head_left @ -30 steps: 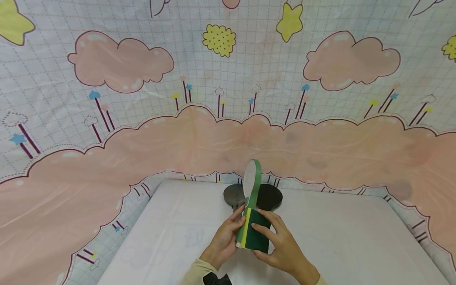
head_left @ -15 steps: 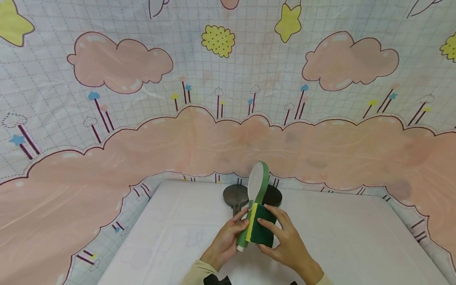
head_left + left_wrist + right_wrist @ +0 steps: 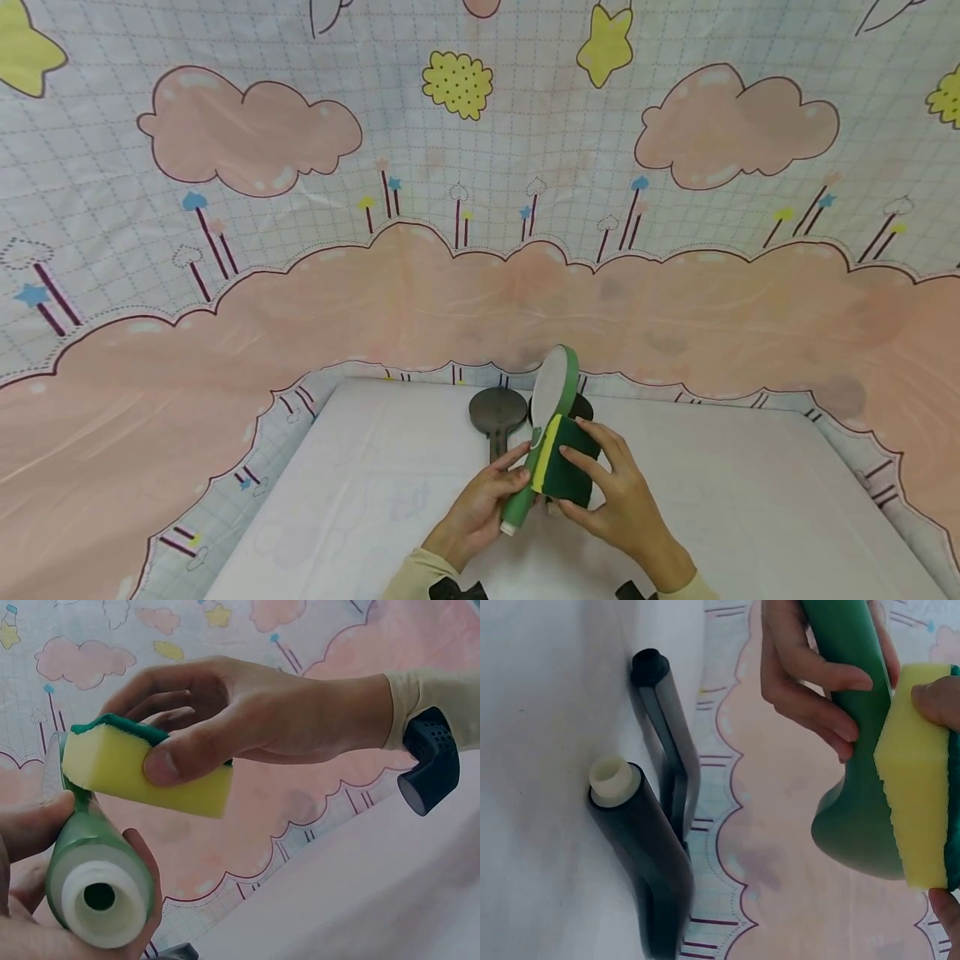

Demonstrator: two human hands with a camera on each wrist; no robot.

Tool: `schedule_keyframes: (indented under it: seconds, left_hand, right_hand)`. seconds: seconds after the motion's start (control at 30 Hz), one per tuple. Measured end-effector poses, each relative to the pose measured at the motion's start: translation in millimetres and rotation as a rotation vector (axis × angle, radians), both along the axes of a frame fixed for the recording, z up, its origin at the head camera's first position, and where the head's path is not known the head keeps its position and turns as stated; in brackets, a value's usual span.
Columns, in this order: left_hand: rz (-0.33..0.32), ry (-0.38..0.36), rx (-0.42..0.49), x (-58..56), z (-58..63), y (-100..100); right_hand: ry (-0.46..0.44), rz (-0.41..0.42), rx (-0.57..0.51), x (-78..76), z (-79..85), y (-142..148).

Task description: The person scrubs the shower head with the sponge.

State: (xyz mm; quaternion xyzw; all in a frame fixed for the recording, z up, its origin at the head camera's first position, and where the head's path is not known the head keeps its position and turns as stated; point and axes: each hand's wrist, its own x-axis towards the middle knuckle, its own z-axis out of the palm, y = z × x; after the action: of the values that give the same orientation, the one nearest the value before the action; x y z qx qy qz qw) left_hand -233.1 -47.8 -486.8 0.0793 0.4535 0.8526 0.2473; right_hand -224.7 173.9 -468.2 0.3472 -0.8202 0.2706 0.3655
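Note:
A green hand-held shower head (image 3: 567, 392) with a white face is raised above the table and tilted to the right. My left hand (image 3: 476, 504) grips it by the handle, whose hollow white end (image 3: 103, 904) points at the left wrist camera. In my right hand (image 3: 630, 512) is a yellow sponge (image 3: 124, 761) with a dark green scouring side, pinched between thumb and fingers. The sponge's yellow side lies against the shower head near the neck in the right wrist view, where the green handle (image 3: 851, 712) shows beside it. The scouring side faces away from the shower head.
A dark grey shower head (image 3: 497, 411) and a black shower head (image 3: 583, 407), partly hidden, lie behind my hands on the white table (image 3: 360, 467). A patterned cloth (image 3: 480, 308) hangs behind the table.
The green shower head has leaned and shifted to the right. The sponge has moved up along it, away from the handle's end, which now shows. Both hands keep their hold.

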Motion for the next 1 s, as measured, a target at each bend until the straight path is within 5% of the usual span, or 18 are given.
schedule_keyframes:
  seconds: [0.37, 1.0]
  left_hand:
    - [0.008, -0.007, -0.003, 0.0, 0.7, 1]
    - [-0.017, 0.107, -0.201, 0.1, -7.0, -2]
  right_hand:
    - [0.067, -0.026, -0.039, 2.0, 9.0, 7]
    - [0.165, -0.08, -0.181, -4.4, 21.5, 29]
